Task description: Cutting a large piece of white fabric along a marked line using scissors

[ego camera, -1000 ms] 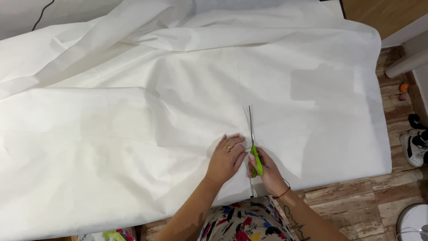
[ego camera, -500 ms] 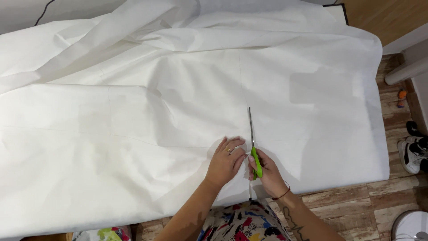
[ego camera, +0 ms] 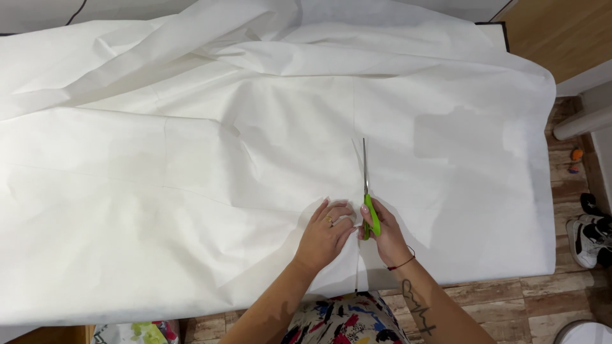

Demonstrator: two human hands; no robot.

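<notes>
At the near edge of the large white sheet of thin fabric [ego camera: 191,210], the right hand [ego camera: 382,236] is wrapped tight around the bright green handles of a pair of long steel scissors [ego camera: 366,191], blades pointing away along a cut line. Just beside it, the left hand [ego camera: 325,236] lies flat, fingers spread, on the cloth. Farther off, the fabric rumples into folds.
</notes>
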